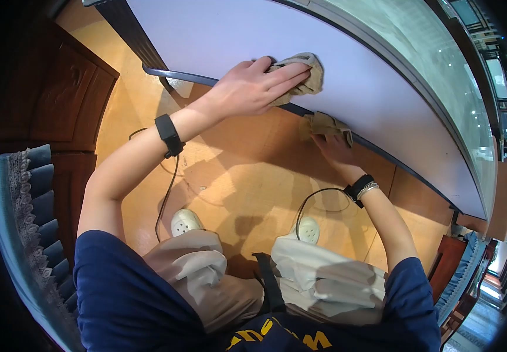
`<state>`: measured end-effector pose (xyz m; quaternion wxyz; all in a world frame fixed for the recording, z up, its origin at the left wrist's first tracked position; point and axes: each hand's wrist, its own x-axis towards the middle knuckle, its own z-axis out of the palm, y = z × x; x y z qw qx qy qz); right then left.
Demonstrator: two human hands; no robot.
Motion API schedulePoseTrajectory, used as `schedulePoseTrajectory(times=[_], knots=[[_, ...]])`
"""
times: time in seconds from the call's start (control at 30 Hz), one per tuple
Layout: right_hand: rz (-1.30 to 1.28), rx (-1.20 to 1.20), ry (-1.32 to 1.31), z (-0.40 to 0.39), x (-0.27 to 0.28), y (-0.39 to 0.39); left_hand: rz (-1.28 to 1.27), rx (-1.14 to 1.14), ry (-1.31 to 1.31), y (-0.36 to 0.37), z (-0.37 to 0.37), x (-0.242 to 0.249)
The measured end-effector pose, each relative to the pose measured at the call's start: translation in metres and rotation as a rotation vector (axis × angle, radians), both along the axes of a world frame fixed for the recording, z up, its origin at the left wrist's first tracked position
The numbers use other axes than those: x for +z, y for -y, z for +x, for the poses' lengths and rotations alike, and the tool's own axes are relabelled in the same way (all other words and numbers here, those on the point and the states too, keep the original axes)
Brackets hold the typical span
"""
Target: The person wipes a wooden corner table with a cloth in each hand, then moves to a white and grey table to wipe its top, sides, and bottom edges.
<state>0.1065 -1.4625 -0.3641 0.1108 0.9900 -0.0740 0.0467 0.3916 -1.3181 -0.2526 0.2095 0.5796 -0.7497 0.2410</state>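
Observation:
My left hand (252, 88) presses a tan and grey cloth (307, 73) against the pale white panel (376, 76). Its fingers are bent over the cloth, and part of the cloth is hidden beneath them. Lower and to the right, my right hand (336, 149) grips a second brown cloth (328, 124) at the panel's dark bottom edge (382, 149). The fingers of this hand are partly in shadow, with the cloth folded around the edge strip.
Above the panel runs a glass top (417, 35). Dark wooden cabinet doors (60, 88) stand at the left, beside a blue lace-trimmed cover (30, 223). Thin black cables (168, 199) trail over the wooden floor (230, 176) near my white clogs (186, 222).

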Motion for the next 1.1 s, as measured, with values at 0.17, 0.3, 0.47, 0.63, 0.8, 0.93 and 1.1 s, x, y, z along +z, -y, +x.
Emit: schedulePoseTrajectory(times=[0.17, 0.3, 0.47, 0.63, 0.8, 0.93, 1.1], knots=[[-0.041, -0.02, -0.099, 0.007, 0.011, -0.002, 0.066, -0.04, -0.044, 0.0, -0.01, -0.036], [-0.04, 0.01, 0.018, 0.008, 0.021, -0.004, 0.193, -0.06, 0.044, -0.003, 0.001, -0.043], [-0.188, 0.154, 0.115, 0.014, 0.016, 0.006, 0.052, -0.039, 0.186, -0.001, 0.015, -0.009], [-0.191, 0.149, 0.209, 0.042, 0.054, 0.007, -0.43, -0.042, 0.081, 0.009, 0.025, 0.051], [-0.195, 0.132, 0.708, 0.091, 0.135, -0.014, -0.557, -0.092, 0.12, 0.012, 0.019, 0.052], [-0.356, 0.19, 0.782, 0.1, 0.133, -0.013, -0.495, -0.188, -0.004, 0.017, 0.019, 0.034], [-0.355, 0.288, 0.4, 0.083, 0.048, 0.005, -0.14, -0.183, 0.21, 0.011, 0.011, -0.043]])
